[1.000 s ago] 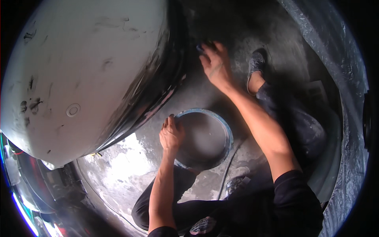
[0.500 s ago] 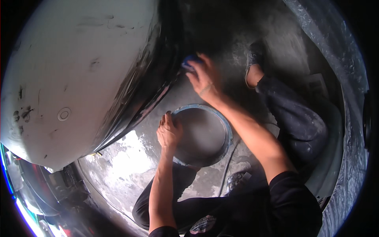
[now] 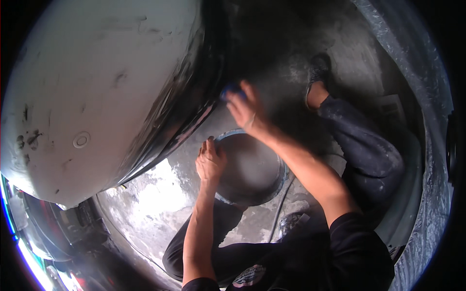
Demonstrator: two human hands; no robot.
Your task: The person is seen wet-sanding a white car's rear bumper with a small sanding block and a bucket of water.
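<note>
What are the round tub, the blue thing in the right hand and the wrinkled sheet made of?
Round tub: perhaps plastic, matte, going by its dull, worn-looking blue edge. Blue thing: too blurred to tell material or finish. Wrinkled sheet: probably thin plastic film, glossy, judging by its creases and bright glints.

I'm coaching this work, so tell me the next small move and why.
Perhaps draw the blue thing along the dark edge of the white panel: the right hand holds it close beside that edge, while the left hand is on the tub rim.
</note>
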